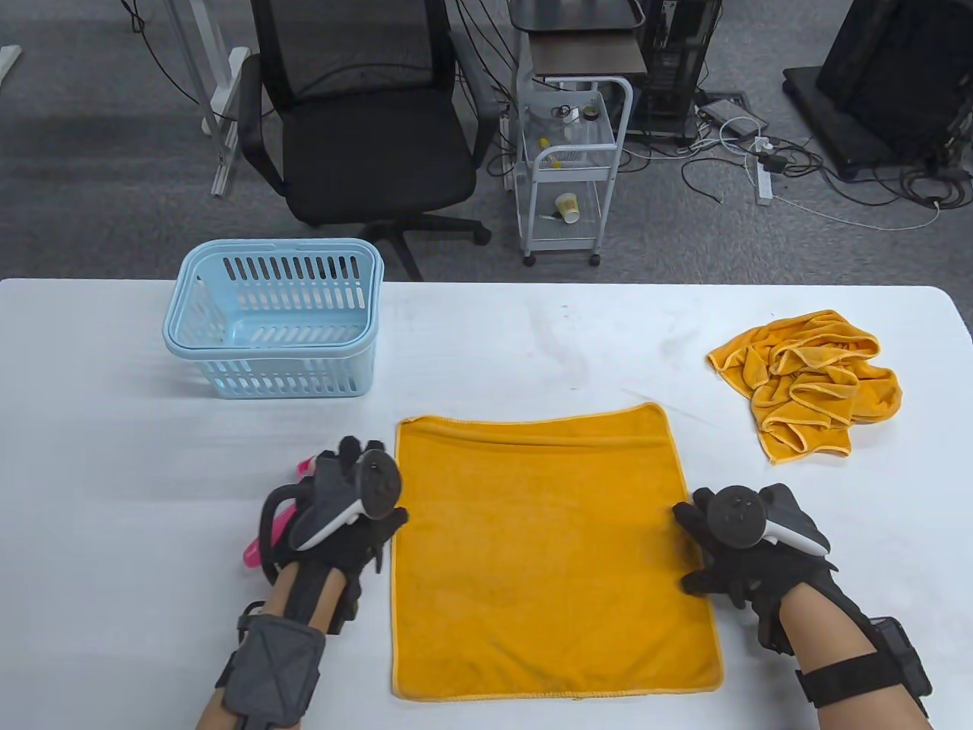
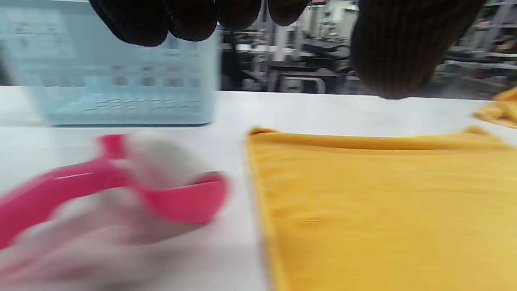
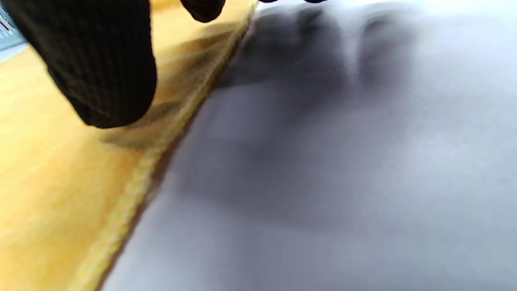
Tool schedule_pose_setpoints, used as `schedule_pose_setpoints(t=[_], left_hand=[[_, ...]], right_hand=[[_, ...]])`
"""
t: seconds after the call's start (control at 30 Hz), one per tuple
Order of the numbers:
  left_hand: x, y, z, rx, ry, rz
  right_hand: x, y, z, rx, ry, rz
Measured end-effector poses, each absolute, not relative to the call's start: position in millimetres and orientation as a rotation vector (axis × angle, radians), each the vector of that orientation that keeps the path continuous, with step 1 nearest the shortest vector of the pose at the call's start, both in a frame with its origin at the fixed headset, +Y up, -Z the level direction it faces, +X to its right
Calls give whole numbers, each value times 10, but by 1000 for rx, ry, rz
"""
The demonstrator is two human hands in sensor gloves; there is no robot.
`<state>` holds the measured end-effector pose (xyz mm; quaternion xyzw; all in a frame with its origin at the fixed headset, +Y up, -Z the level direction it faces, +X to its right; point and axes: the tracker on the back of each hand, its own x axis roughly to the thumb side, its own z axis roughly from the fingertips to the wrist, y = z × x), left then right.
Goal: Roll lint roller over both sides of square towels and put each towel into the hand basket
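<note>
An office or lab workroom: grey carpet floor, a black mesh swivel chair beyond the white table, a white wheeled wire trolley, tangled cables with a power strip far right.

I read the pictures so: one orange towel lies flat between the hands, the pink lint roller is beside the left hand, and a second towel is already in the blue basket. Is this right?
Not quite. The table view shows the blue basket holding nothing; the second towel lies crumpled on the table's right side. The rest holds.
</note>
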<state>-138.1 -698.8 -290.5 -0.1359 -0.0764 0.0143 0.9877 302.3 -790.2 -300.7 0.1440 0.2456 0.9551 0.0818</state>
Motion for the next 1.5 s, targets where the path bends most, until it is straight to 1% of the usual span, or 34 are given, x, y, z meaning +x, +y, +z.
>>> schedule_pose_setpoints(t=[0.07,0.13,0.17,0.23,0.37,0.5,0.6,0.77,0.8,0.87,0.93,0.97,1.03,1.07,1.13,1.17,1.23,1.3,1.37,1.5], left_hand=[[-1046,-7066,-2910,-296,-242,20],[-733,-7241,-2937,-339,-305,29],[-657,-7298,-2949,-355,-318,25],[-448,-7502,-2985,-404,-351,16],[-266,-7823,-3038,-492,-376,-8],[-229,-8018,-3058,-562,-375,-51],[-233,-7976,-3069,-519,-374,-51],[-241,-7944,-3072,-409,-399,-1],[-255,-7929,-3086,-408,-393,10],[-341,-7870,-3136,-429,-370,114],[-488,-7706,-3196,-433,-329,296],[-547,-7622,-3223,-416,-318,338],[-748,-7319,-3307,-336,-282,440],[-806,-7234,-3331,-314,-273,463],[-1099,-6825,-3440,-215,-225,584],[-1178,-6718,-3467,-190,-216,617],[-1483,-6337,-3553,-68,-167,748],[-1715,-6069,-3601,24,-134,839],[-2044,-5727,-3648,164,-94,956],[-2548,-5319,-3701,394,16,1057]], right_hand=[[3033,-7889,-3005,428,724,2855],[3040,-7879,-3001,429,709,2857],[3042,-7877,-3001,430,706,2857],[3044,-7872,-3003,431,695,2857],[3054,-7866,-3004,429,674,2858],[3063,-7833,-3005,432,595,2867],[3065,-7809,-3003,434,535,2867],[3065,-7815,-3004,438,534,2870],[3067,-7819,-3004,437,538,2871],[3076,-7817,-3001,432,528,2868],[3094,-7787,-2995,422,458,2863],[3101,-7774,-2994,418,431,2860],[3127,-7729,-2993,403,370,2846],[3135,-7720,-2992,400,354,2842],[3148,-7711,-2989,394,333,2838],[3149,-7716,-2990,394,341,2840],[3146,-7750,-2992,395,374,2846],[3142,-7766,-2994,396,391,2850],[3138,-7782,-2999,395,407,2852],[3136,-7778,-2998,391,415,2853]])
